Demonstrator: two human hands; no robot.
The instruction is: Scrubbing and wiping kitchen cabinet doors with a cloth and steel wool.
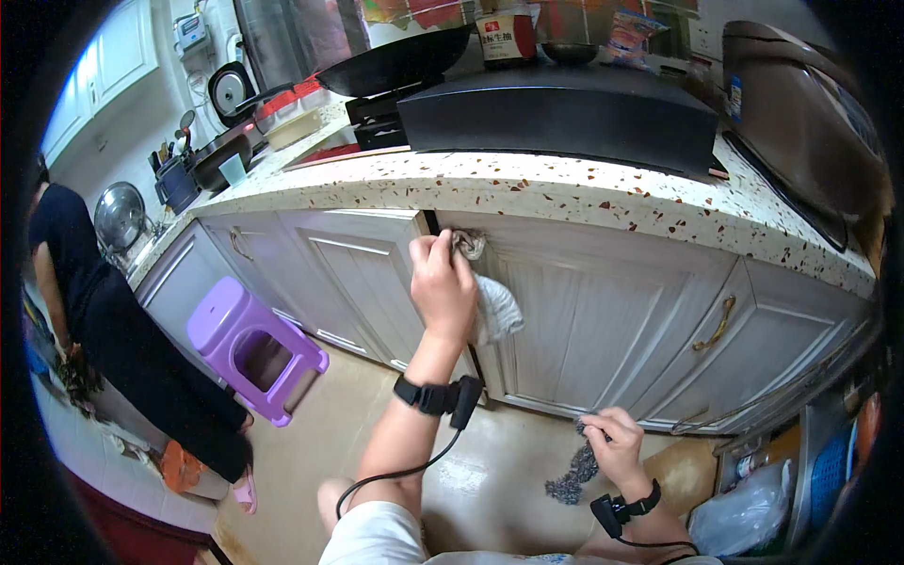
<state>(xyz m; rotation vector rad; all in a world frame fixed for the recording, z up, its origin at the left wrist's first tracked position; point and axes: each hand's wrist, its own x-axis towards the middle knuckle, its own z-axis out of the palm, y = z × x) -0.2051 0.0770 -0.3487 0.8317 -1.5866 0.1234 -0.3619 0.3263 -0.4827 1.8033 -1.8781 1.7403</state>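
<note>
My left hand (443, 286) grips a crumpled pale rag (500, 311) with a browned, dirty upper part. The rag hangs against the top corner of a grey wood-grain cabinet door (586, 304), beside a dark gap at the neighbouring door (367, 275). Lower and to the right, my right hand (616, 443) pinches a stretched-out steel wool scourer (580, 467). It dangles above the floor, in front of the cabinets. Both wrists wear black straps with cabled modules.
Overhead runs a speckled stone countertop (508, 185) carrying a black cooktop unit (558, 116) and a wok (402, 60). A purple plastic stool (251, 346) stands left, near another person (120, 318). At lower right sits a shelf with a plastic bag (741, 512). A brass handle (715, 323) protrudes.
</note>
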